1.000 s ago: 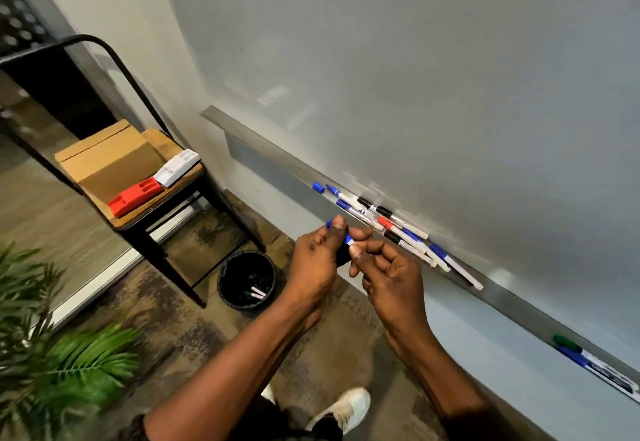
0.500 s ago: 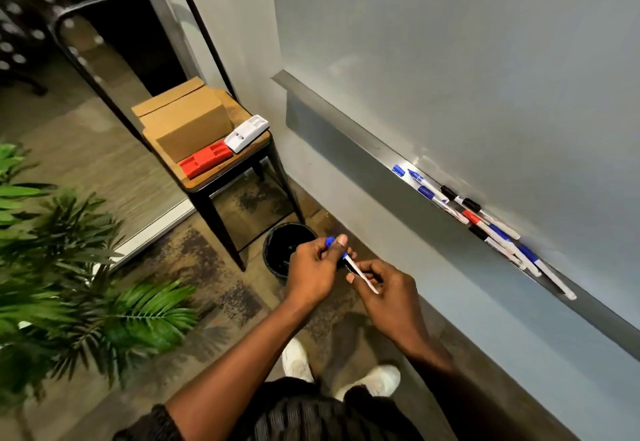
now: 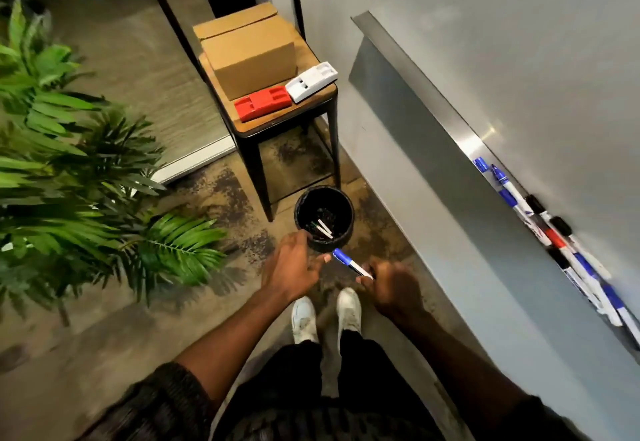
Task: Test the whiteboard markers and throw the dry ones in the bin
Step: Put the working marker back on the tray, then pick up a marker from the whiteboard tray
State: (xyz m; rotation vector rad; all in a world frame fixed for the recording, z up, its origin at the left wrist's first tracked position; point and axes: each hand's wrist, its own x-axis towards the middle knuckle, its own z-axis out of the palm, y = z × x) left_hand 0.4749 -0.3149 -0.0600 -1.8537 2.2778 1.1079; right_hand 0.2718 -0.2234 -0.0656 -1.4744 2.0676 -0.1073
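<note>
A small black bin (image 3: pixel 343 241) stands on the floor below the stool, with a few discarded markers inside. My right hand (image 3: pixel 391 286) grips the white barrel end of a capped blue marker (image 3: pixel 348 262), whose blue cap points toward the bin's near rim. My left hand (image 3: pixel 294 267) hovers just left of the marker's cap, fingers relaxed and holding nothing, by the bin's rim. Several more markers (image 3: pixel 554 236) in blue, black and red lie on the metal tray (image 3: pixel 450 118) under the whiteboard (image 3: pixel 519 42) at the right.
A black stool (image 3: pixel 311 111) behind the bin carries a cardboard box (image 3: pixel 249 56), a red eraser (image 3: pixel 263 108) and a white eraser (image 3: pixel 311 82). Green plant leaves (image 3: pixel 86 177) fill the left. My white shoes (image 3: pixel 325 316) stand on the floor just below my hands.
My view has turned from the whiteboard tray down toward the bin. My left hand has let go of the marker's cap, and my right hand now carries the capped marker toward the bin.
</note>
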